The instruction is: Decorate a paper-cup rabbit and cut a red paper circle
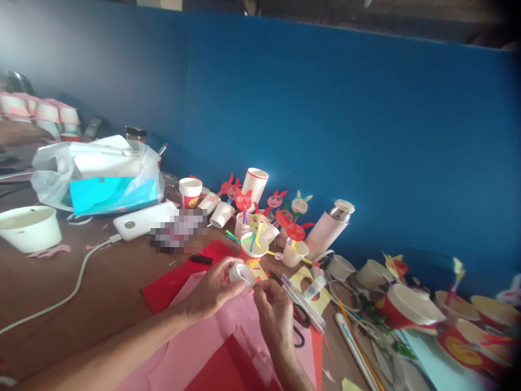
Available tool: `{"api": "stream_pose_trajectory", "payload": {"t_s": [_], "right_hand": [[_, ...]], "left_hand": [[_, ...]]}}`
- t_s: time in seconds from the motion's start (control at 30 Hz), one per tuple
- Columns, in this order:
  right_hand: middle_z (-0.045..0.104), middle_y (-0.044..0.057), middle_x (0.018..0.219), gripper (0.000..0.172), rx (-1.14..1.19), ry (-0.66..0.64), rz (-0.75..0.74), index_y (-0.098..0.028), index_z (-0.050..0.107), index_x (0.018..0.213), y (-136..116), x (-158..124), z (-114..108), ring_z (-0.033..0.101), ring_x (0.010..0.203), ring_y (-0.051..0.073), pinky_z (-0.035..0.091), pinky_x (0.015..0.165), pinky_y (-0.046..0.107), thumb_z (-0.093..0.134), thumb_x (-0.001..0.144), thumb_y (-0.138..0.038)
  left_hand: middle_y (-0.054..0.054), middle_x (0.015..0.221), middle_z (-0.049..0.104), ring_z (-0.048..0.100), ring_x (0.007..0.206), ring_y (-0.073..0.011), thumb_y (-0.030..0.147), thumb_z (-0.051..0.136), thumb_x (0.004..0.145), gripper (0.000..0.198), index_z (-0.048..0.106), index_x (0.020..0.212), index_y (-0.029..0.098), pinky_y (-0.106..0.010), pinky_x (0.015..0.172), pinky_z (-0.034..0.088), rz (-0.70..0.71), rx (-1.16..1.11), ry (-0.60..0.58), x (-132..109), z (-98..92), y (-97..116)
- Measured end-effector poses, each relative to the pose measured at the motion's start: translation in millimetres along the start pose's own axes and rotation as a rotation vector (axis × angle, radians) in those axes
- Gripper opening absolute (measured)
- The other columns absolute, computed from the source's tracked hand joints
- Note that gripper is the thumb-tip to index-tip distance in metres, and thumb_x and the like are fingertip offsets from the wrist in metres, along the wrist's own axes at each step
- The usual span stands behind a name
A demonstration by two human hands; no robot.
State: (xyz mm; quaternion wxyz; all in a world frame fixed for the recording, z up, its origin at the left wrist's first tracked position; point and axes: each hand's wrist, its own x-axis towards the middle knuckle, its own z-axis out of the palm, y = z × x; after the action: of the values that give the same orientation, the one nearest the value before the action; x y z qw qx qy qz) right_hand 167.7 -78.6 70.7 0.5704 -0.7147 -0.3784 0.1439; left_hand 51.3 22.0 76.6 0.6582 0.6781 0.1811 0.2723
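My left hand (215, 290) is closed around a small roll of clear tape (241, 273), held up over the pink paper (195, 336). Close to the roll's right edge, my right hand (273, 307) pinches what looks like the tape's end; the thin strip itself hardly shows. Red paper sheets (234, 366) lie below my hands. Beside my right hand are black-handled scissors (300, 326), partly covered, and several pens (303, 304). Just beyond my hands stands a paper cup (254, 248) with a yellow paper face on a straw.
Several cups with red rabbit faces (294, 232) stand near the blue partition (345, 125), beside a pink thermos (328, 231). Paper bowls (413, 307) crowd the right. At left are a power bank (140, 221) with its cable, a plastic bag (52, 163) and a white bowl (30, 231).
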Motion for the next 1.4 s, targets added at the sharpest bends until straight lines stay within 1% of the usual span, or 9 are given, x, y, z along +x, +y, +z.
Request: {"api": "stream_pose_trajectory", "payload": {"t_s": [0.13, 0.23, 0.4, 0.53, 0.67, 0.83, 1.0, 1.17, 1.4], "right_hand": [[0.049, -0.003, 0.054, 0.025, 0.144, -0.045, 0.083, -0.018, 0.054, 0.059, -1.9, 0.3, 0.0, 0.041, 0.052, 0.012, 0.034, 0.051, 0.023, 0.053, 0.078, -0.034], [0.052, -0.002, 0.057, 0.029, 0.269, -0.098, 0.117, -0.018, 0.057, 0.059, -5.0, 0.0, -0.2, 0.046, 0.058, 0.013, 0.039, 0.058, 0.024, 0.056, 0.079, -0.039], [0.053, -0.001, 0.060, 0.031, 0.419, -0.139, 0.119, -0.018, 0.065, 0.070, -4.1, -1.1, -0.2, 0.049, 0.062, 0.014, 0.043, 0.064, 0.026, 0.056, 0.081, -0.045], [0.058, 0.000, 0.064, 0.030, 0.348, -0.121, 0.117, -0.017, 0.069, 0.075, 1.3, -0.6, 0.3, 0.050, 0.063, 0.014, 0.042, 0.063, 0.026, 0.060, 0.078, -0.046], [0.062, 0.000, 0.063, 0.026, 0.276, -0.063, 0.134, -0.017, 0.071, 0.079, 2.7, 0.5, 1.2, 0.053, 0.064, 0.015, 0.042, 0.062, 0.025, 0.064, 0.074, -0.042], [0.061, 0.001, 0.059, 0.023, 0.213, 0.000, 0.133, -0.016, 0.070, 0.072, -0.4, 0.5, 1.7, 0.053, 0.061, 0.016, 0.042, 0.059, 0.026, 0.063, 0.073, -0.038], [0.055, -0.002, 0.057, 0.022, 0.230, 0.009, 0.093, -0.017, 0.059, 0.063, -4.0, -2.0, 1.2, 0.046, 0.057, 0.013, 0.038, 0.056, 0.024, 0.058, 0.076, -0.035], [0.055, -0.002, 0.062, 0.022, 0.484, -0.182, 0.114, -0.018, 0.056, 0.060, -1.8, 1.5, -4.3, 0.046, 0.063, 0.013, 0.035, 0.064, 0.025, 0.059, 0.078, -0.029], [0.048, -0.003, 0.057, 0.016, 0.754, -0.399, 0.182, -0.018, 0.056, 0.059, 1.7, 6.4, -9.8, 0.041, 0.059, 0.012, 0.033, 0.062, 0.026, 0.054, 0.074, -0.024]], "left_hand": [[-0.002, 0.079, 0.058, 0.048, 0.061, -0.0104, 0.054, 0.054, 0.079, 0.048, 0.052, 0.106, 0.015, -0.020, 0.051, 0.031, -0.182, -0.061, -0.005, 3.7, -3.3, -5.0], [-0.002, 0.081, 0.059, 0.049, 0.062, -0.0115, 0.058, 0.054, 0.077, 0.054, 0.051, 0.111, 0.017, -0.020, 0.050, 0.030, -0.235, -0.108, 0.022, 5.1, -6.4, -5.6], [-0.003, 0.085, 0.061, 0.054, 0.075, -0.0153, 0.053, 0.060, 0.075, 0.050, 0.053, 0.107, 0.016, -0.023, 0.061, 0.039, -0.102, -0.104, 0.070, 6.2, -6.6, -2.2], [-0.004, 0.093, 0.064, 0.058, 0.084, -0.0182, 0.049, 0.064, 0.072, 0.049, 0.051, 0.108, 0.017, -0.027, 0.070, 0.045, -0.028, -0.117, 0.130, 4.4, -0.6, 0.4], [-0.006, 0.102, 0.062, 0.059, 0.094, -0.0214, 0.040, 0.065, 0.073, 0.046, 0.049, 0.108, 0.017, -0.033, 0.081, 0.047, 0.025, -0.119, 0.110, 1.2, 3.1, -0.2], [-0.009, 0.107, 0.060, 0.057, 0.101, -0.0226, 0.036, 0.065, 0.074, 0.046, 0.046, 0.111, 0.017, -0.034, 0.086, 0.045, 0.044, -0.036, 0.075, -0.7, 2.2, -1.8], [-0.007, 0.103, 0.060, 0.056, 0.097, -0.0210, 0.043, 0.065, 0.074, 0.048, 0.048, 0.110, 0.016, -0.030, 0.082, 0.045, 0.028, -0.126, 0.066, -0.2, 3.3, -0.4], [-0.002, 0.078, 0.058, 0.049, 0.063, -0.0098, 0.050, 0.059, 0.078, 0.045, 0.054, 0.106, 0.015, -0.019, 0.052, 0.033, -0.122, -0.227, -0.020, 3.1, -1.4, -2.3], [-0.005, 0.077, 0.058, 0.049, 0.065, -0.0102, 0.047, 0.062, 0.077, 0.037, 0.059, 0.091, 0.012, -0.017, 0.045, 0.026, -0.261, -0.619, -0.139, 5.9, -8.4, -9.8]]}}
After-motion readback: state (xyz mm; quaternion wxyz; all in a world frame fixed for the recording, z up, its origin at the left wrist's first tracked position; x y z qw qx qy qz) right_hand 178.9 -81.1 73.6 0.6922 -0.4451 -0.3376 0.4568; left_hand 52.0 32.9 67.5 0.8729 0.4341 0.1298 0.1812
